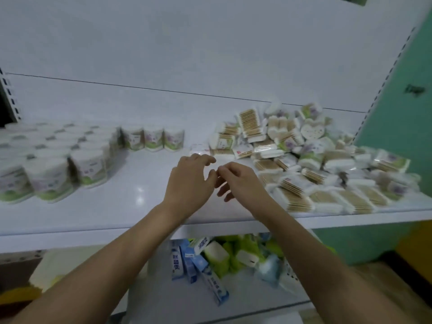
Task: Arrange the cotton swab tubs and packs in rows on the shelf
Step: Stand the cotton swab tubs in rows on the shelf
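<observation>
White shelf (131,206): both hands empty over its bare middle, loose pile of packs (311,164) off to my right.

Landmark = pile of packs. My right hand (240,183) is nearer it, just to its left; my left hand (189,181) sits one further left, fingertips of the two almost meeting. Each grip is apart, fingers loosely curled, clamped on nothing. Nearest single pack (222,152) lies just beyond my fingertips at the pile's left edge, long axis running left-right as far as the blur allows. Tubs (70,157) stand in rows well left of the pile. Judgement: next reach goes forward-right, right hand leading.
</observation>
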{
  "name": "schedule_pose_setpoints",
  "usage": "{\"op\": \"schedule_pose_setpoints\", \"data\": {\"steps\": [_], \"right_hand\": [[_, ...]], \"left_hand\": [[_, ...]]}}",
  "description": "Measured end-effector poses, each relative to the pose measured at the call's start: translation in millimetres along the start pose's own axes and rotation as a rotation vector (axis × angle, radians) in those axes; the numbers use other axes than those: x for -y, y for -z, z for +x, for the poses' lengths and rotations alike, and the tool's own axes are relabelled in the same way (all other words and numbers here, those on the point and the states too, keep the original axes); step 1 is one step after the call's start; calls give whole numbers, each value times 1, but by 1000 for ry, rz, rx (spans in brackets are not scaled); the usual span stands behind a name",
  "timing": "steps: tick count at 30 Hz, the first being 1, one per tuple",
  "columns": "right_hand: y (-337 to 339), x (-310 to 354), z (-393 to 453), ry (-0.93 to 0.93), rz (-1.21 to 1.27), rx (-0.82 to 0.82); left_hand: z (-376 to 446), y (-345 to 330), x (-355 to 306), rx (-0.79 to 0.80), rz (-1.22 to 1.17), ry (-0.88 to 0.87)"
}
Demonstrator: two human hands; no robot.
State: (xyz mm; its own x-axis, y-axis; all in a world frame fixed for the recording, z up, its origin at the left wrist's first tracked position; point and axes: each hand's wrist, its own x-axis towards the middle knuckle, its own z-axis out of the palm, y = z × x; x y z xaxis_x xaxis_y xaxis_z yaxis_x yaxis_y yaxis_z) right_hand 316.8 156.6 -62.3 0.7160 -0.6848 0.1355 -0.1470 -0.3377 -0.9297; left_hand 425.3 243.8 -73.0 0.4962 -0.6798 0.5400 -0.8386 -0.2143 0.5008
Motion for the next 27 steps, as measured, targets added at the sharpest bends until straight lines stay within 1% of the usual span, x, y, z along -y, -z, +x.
{"op": "schedule_pose_setpoints", "data": {"steps": [3,6,11,14,16,19,24,27], "right_hand": [[49,0,-5,37,-138,-24],[102,-1,-4,50,-242,-85],[203,-10,6,58,-420,-192],[260,-18,13,56,-535,-245],[289,-23,18,69,-593,-273],[319,-32,20,104,-581,-285],[338,-53,21,158,-585,-231],[342,-61,21,146,-548,-182]], "left_hand": [[4,-25,-31,58,-69,-39],[19,-42,-63,98,-140,-32],[57,-78,-126,211,-290,-15],[79,-107,-160,229,-349,27],[90,-128,-177,223,-341,21],[101,-155,-195,220,-300,17],[107,-188,-208,210,-330,153],[109,-200,-209,201,-339,210]]}}
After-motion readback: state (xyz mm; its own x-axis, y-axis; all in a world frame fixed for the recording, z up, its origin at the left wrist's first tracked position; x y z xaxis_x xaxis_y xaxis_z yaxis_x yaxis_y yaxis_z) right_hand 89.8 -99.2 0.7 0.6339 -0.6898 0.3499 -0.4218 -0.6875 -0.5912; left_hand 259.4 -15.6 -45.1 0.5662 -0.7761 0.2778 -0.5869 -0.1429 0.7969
